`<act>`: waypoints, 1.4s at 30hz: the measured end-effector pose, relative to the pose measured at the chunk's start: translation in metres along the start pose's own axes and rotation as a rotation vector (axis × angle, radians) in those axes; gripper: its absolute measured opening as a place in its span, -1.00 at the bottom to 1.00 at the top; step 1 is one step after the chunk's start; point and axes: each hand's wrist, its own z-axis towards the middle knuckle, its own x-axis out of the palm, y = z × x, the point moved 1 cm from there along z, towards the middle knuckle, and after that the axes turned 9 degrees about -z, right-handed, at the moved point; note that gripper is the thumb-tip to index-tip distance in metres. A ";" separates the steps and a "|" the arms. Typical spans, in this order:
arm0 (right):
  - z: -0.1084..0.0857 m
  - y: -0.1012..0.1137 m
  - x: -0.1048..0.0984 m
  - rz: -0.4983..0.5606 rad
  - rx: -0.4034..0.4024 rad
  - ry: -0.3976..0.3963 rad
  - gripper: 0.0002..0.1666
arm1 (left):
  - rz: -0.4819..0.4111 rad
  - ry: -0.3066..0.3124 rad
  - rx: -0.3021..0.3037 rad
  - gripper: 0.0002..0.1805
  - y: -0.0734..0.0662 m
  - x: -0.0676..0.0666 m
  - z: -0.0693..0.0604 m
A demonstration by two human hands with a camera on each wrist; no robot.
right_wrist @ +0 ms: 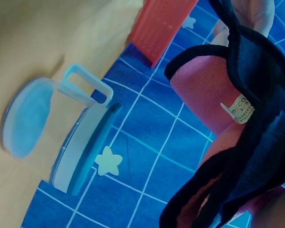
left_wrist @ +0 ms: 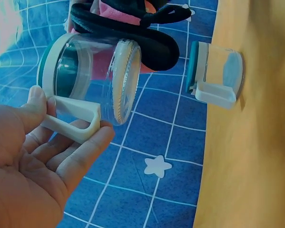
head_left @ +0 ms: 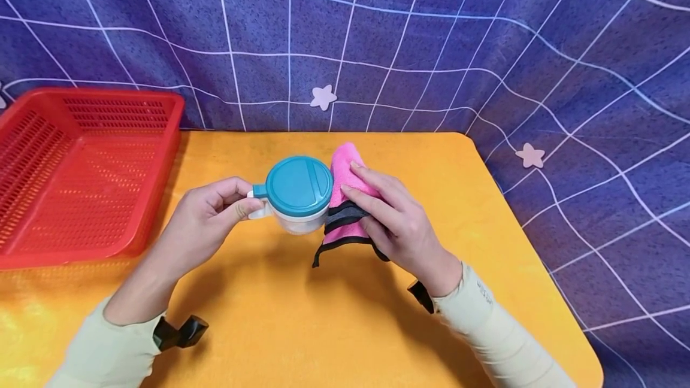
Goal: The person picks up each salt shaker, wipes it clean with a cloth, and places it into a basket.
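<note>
My left hand (head_left: 207, 220) holds a clear seasoning jar (head_left: 300, 224) by its white handle, thumb on top. Its round teal lid (head_left: 296, 187) is on. In the left wrist view, the held jar (left_wrist: 99, 76) hangs above the table, tilted on its side in that picture. My right hand (head_left: 401, 223) grips a folded pink cloth (head_left: 345, 196) with black and grey trim, pressed to the jar's right side. A second jar (left_wrist: 223, 71) of the same kind stands on the table. The right wrist view also shows the standing jar (right_wrist: 80, 137); the head view does not show it.
A red plastic basket (head_left: 156, 166) stands at the left of the orange table (head_left: 334, 328). A blue curtain (head_left: 259, 29) with white grid lines and pale stars hangs behind and to the right. Black wrist mounts (head_left: 180, 333) sit at both cuffs.
</note>
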 end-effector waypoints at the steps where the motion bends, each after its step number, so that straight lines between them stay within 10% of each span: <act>1: 0.000 -0.002 0.000 0.000 0.006 0.000 -0.67 | -0.008 0.006 0.003 -0.94 -0.001 0.000 0.000; 16: -0.007 -0.020 0.005 0.034 0.082 0.021 -0.63 | -0.089 0.098 0.008 -0.95 -0.005 -0.001 -0.005; 42: -0.013 0.000 0.009 0.033 0.054 0.011 -0.61 | -0.074 -0.054 -0.025 -0.95 -0.001 0.001 0.001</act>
